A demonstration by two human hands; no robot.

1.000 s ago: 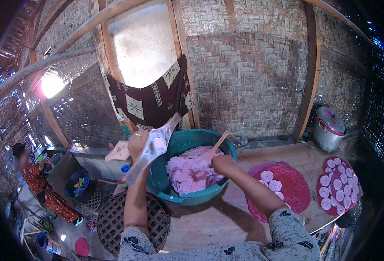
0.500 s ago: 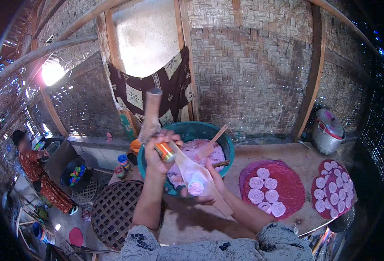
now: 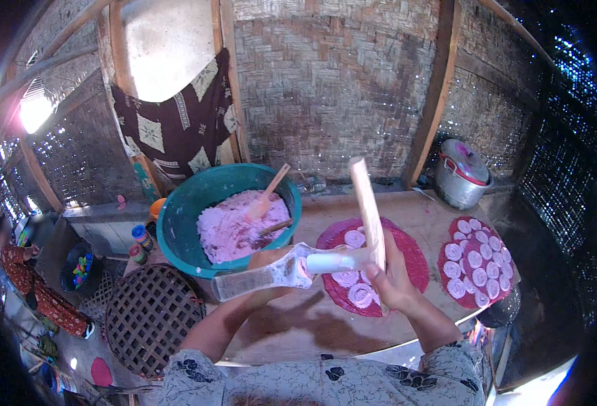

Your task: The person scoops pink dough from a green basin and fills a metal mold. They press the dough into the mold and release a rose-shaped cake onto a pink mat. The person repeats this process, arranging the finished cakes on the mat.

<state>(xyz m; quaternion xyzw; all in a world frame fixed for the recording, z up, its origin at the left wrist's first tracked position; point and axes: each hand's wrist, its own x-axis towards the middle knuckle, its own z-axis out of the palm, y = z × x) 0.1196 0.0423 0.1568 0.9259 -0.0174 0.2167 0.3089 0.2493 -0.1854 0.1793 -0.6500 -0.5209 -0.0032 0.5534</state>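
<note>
A wooden hand press lies sideways between my hands over the worktable. Its flat wooden board (image 3: 265, 273) points left, a pale round tube (image 3: 336, 262) runs across the middle, and a wooden crossbar (image 3: 368, 210) stands tilted at the right. My left hand (image 3: 270, 258) is closed around the board from behind, its fingers mostly hidden. At the crossbar, my right hand (image 3: 398, 276) is wrapped round the lower part. Behind the press, a green basin (image 3: 177, 233) holds pink dough (image 3: 231, 227) with a wooden spatula (image 3: 266, 196) and a brown stick (image 3: 275, 228) in it.
Pink coiled dough rounds lie on a red mat (image 3: 413, 260) under my right hand and on another red mat (image 3: 452, 284) farther right. A lidded metal pot (image 3: 462, 183) stands at the back. At the left are a woven tray (image 3: 151, 325) and a person in orange patterned clothes (image 3: 38, 287).
The plunger in my left hand and the board with its dough-filled tube in my right are now together as one press. My hands have swapped parts, and the view has shifted right.
</note>
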